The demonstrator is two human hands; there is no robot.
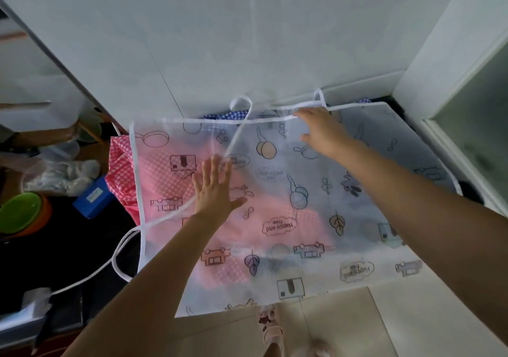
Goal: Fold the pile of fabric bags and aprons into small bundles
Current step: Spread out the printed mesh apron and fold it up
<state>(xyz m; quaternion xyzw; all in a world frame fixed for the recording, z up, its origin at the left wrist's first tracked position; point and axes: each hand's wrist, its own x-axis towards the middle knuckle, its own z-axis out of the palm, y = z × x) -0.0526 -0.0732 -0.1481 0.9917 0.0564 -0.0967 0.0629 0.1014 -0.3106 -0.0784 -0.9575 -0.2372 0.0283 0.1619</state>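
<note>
A translucent white apron point(310, 219) with cartoon prints and white trim lies spread flat across the surface. Pink checked fabric point(121, 169) shows through it and sticks out at its left side. Blue checked fabric point(233, 115) peeks out behind its far edge. My left hand point(214, 189) lies flat on the apron, fingers spread, beside a white strap that crosses the cloth. My right hand point(319, 128) reaches to the far hem, fingers spread over the trim near a strap loop point(319, 98). Another white strap point(121, 255) hangs off the left edge.
A blue box point(92, 196), clear plastic bags point(60, 175) and a green and orange bowl point(22, 213) sit on the dark surface at the left. A white wall stands directly behind the apron. Pale floor tiles and a slippered foot point(270, 326) show below.
</note>
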